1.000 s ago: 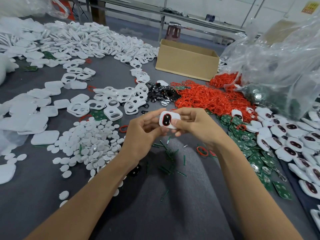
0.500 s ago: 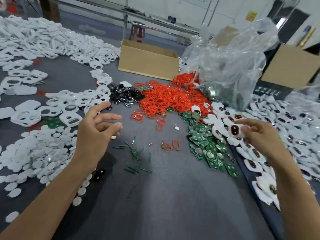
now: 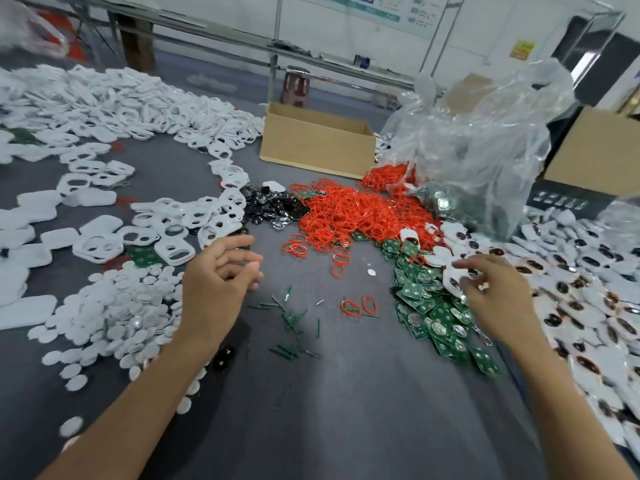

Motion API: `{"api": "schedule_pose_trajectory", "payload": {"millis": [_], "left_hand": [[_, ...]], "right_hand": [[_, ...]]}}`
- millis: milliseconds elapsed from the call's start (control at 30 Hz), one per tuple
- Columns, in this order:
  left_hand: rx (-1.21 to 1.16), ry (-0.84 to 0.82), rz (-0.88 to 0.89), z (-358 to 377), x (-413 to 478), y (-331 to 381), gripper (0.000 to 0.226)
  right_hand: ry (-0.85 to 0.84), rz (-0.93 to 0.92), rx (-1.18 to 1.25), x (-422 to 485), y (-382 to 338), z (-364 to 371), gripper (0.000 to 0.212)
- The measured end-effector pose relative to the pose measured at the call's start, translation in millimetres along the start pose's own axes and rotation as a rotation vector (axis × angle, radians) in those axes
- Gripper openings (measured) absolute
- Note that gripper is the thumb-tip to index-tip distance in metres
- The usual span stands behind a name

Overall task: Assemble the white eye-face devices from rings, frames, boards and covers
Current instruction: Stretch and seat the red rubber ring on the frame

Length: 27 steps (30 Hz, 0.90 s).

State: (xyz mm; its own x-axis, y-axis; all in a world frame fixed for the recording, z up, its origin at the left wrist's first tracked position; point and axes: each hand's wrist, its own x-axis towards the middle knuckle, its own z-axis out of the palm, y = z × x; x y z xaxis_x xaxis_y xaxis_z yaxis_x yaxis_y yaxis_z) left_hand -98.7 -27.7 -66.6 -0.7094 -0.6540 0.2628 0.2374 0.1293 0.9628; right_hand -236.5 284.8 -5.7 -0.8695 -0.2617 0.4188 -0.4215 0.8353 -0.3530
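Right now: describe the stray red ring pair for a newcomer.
Start at the big red ring heap mid-table, then come toward the person. The stray pair lies between left hand and right hand, clear of the heap: the only rings beside green slivers.

- I see a grey surface point(image 3: 346, 410) with the red ring pile point(image 3: 349, 213) at its middle.
- Left of the pile: black parts point(image 3: 273, 202) touching it, then white frames point(image 3: 194, 216).
- Further left and nearer me: a heap of white discs point(image 3: 114, 313).
- Right of it: green boards point(image 3: 426, 306), then finished devices point(image 3: 588, 271).
- Behind it: a cardboard box point(image 3: 315, 150) and a clear plastic bag point(image 3: 478, 140).
- Just in front of it: two loose rings point(image 3: 358, 306) and green slivers point(image 3: 291, 320).
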Motion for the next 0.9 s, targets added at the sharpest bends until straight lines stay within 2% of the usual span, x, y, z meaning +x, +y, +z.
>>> {"api": "schedule_pose_trajectory", "payload": {"millis": [133, 267, 367, 467, 533, 633, 667, 767, 900], "left_hand": [[0.067, 0.049, -0.008, 0, -6, 4, 0.020], [0.176, 0.017, 0.060, 1, -12, 10, 0.024], [0.349, 0.013, 0.096, -2, -11, 6, 0.026], [0.355, 0.073, 0.092, -5, -6, 6, 0.014], [0.395, 0.118, 0.121, -8, -2, 10, 0.016], [0.602, 0.234, 0.165, -15, 9, 16, 0.013], [0.680, 0.255, 0.174, -17, 14, 18, 0.019], [0.866, 0.168, 0.156, -16, 36, 20, 0.041], [1.248, -0.003, 0.135, -2, 62, 17, 0.032]], "right_hand": [[-0.015, -0.213, 0.186, 3, -70, 54, 0.020], [-0.118, -0.255, 0.216, 9, -113, 106, 0.016], [-0.144, -0.256, 0.234, 5, -122, 128, 0.013], [-0.090, -0.274, 0.266, 1, -118, 131, 0.012], [-0.064, -0.284, 0.297, 0, -117, 129, 0.013], [-0.044, -0.284, 0.336, 1, -118, 129, 0.015], [-0.038, -0.284, 0.342, 1, -119, 130, 0.015], [-0.031, -0.269, 0.361, 4, -117, 132, 0.015], [-0.028, -0.225, 0.393, 4, -113, 130, 0.017]]}}
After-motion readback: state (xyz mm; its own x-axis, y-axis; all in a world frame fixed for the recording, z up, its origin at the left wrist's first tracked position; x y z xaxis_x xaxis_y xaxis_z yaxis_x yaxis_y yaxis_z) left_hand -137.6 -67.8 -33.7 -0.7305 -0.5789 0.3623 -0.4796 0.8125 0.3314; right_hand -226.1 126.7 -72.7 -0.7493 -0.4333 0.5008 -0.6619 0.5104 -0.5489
